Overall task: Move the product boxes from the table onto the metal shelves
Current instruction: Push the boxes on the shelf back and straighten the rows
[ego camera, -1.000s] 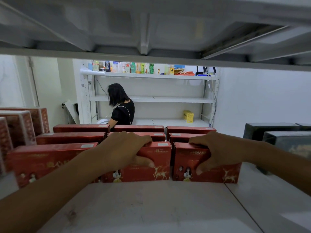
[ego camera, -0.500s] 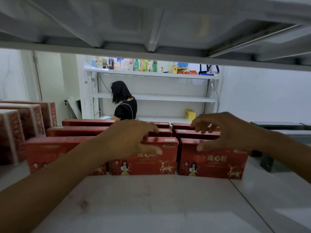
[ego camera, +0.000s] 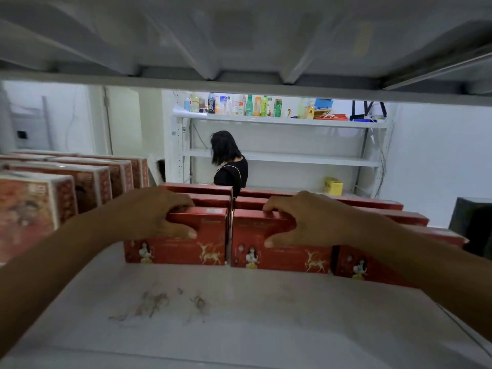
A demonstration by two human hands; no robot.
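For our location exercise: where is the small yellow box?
Head view, right of centre: the yellow box sits low on the far rack, right of the person in black.

Two hands reach in: a left hand [ego camera: 159,214] and a right hand [ego camera: 311,222]. Three red deer-print boxes [ego camera: 186,251] form the front row, one under each hand and one right of the right hand; the rows behind the fingers cannot be counted exactly. At least four patterned boxes [ego camera: 26,214] stand left of the left hand. One dark box [ego camera: 471,225] sits right of the right hand. One person [ego camera: 231,171] and one yellow box [ego camera: 332,186] are beyond the hands.
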